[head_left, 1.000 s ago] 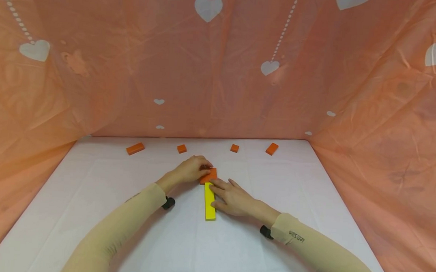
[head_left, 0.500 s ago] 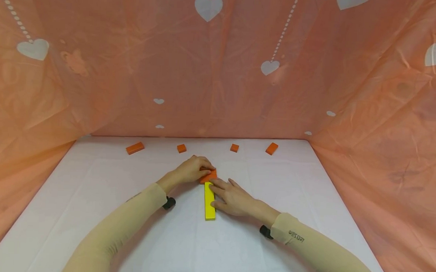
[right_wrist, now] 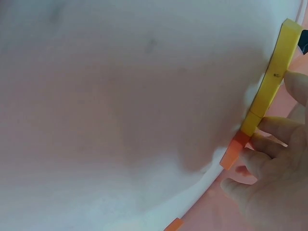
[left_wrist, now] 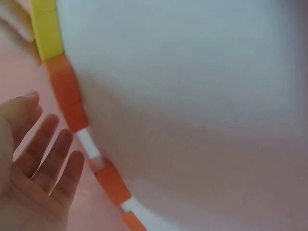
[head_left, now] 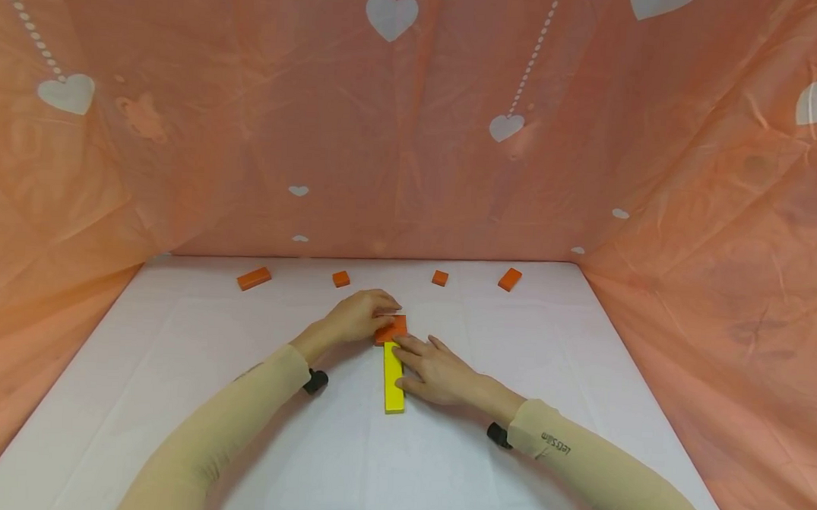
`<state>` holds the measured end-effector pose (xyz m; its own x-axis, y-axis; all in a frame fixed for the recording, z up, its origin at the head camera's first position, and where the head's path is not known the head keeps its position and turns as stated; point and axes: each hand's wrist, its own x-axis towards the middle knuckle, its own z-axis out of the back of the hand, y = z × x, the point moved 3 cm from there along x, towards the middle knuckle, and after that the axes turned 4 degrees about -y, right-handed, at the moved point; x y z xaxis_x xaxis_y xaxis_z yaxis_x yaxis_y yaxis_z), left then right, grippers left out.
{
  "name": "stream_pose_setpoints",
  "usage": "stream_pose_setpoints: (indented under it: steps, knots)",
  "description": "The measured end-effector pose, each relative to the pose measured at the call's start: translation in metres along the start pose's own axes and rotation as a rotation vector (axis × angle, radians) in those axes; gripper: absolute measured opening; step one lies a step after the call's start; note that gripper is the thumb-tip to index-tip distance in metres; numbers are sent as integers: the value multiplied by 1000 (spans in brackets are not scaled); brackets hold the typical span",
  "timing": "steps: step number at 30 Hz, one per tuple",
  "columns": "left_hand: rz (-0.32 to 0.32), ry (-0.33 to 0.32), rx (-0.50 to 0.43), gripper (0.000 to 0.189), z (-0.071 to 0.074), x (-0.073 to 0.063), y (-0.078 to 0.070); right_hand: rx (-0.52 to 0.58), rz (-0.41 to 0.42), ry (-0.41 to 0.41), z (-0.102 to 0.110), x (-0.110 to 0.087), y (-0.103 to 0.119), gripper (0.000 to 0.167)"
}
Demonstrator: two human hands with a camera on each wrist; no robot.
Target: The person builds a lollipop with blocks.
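Observation:
Flat orange blocks (head_left: 393, 329) lie together mid-table, against the far end of a long yellow strip (head_left: 393, 384). A seam crosses the yellow piece (right_wrist: 272, 77) in the right wrist view. My left hand (head_left: 359, 316) hovers at the left of the orange blocks. In the left wrist view its spread, gently bent fingers (left_wrist: 62, 144) hold nothing, with a gap to the orange pieces (left_wrist: 67, 89). My right hand (head_left: 440, 373) rests along the right side of the yellow strip, its loosely extended fingertips (right_wrist: 269, 126) touching the edge.
Along the back of the white table (head_left: 290, 455) lie an orange oblong block (head_left: 254, 279), two small orange blocks, one left (head_left: 341, 279) and one right (head_left: 440, 278), and another orange oblong (head_left: 509, 279). Pink cloth (head_left: 412, 171) with white hearts walls the back and sides.
My left fingers have lifted slightly away from the orange blocks. The seam between these blocks, seen earlier, is now hardly visible. My right hand and the yellow strip stay put.

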<state>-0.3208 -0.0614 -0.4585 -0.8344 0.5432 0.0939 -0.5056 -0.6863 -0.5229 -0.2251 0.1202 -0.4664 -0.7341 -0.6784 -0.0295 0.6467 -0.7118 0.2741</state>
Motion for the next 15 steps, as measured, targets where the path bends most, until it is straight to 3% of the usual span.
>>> stream_pose_setpoints:
  steps: [4,8,11,15]
  knots:
    - [37,-76,-31,33,13,-2,6,5,-3,0,0,-1,0,62]
    - [21,-122,-24,34,24,-3,18,14,-11,8,1,-1,1,62]
    - [4,-121,-13,34,29,-3,29,20,-18,16,1,-1,1,62]
    - [-3,-70,-14,37,32,-5,45,19,-20,19,1,-1,1,62]
